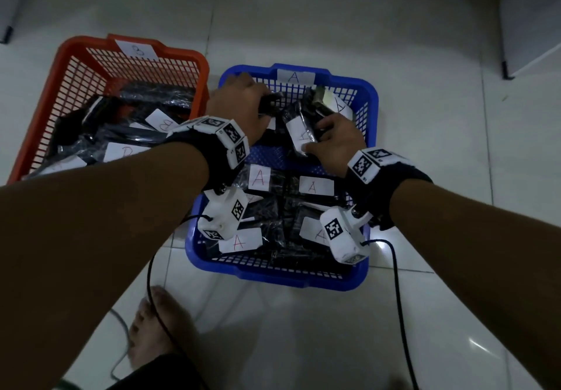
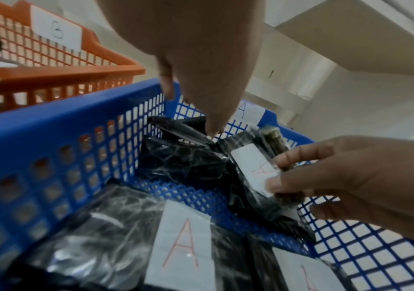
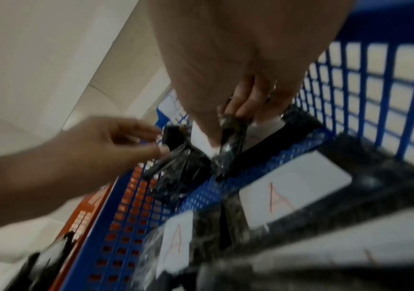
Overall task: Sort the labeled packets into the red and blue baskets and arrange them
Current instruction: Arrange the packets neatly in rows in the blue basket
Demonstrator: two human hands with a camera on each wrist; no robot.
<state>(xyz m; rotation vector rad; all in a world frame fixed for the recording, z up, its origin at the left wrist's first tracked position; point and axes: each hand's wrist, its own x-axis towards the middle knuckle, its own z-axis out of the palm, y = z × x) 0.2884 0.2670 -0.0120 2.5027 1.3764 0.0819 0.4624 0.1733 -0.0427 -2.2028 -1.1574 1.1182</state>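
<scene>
Two baskets sit side by side on the tiled floor [image 1: 303, 329], their near walls almost touching. The red basket [image 1: 39, 122] is on the left. It has a white tag with a B on its far rim. Black packets with B labels [image 1: 121, 153] lie piled inside it.

The blue basket [image 1: 372, 98] is on the right, with an A tag on its far rim. Black packets with white A labels [image 1: 259, 177] lie flat in its near half, packed close together. A strip of bare blue floor shows in the middle of the basket. More packets are in its far half.

Both hands reach into the far half of the blue basket. The right hand [image 1: 337, 143] holds one packet [image 1: 299, 130] that has an A label. The thumb sits on the label and the fingers curl round the far side, so the grip is clamped on it. This packet stands up on one long edge. Its long side runs from the near side toward the far wall, tilted a little left.

The left hand [image 1: 243, 107] is at the far left corner. Its fingers pinch a dark packet [image 2: 183, 157] from above. This one leans against the left wall.
</scene>
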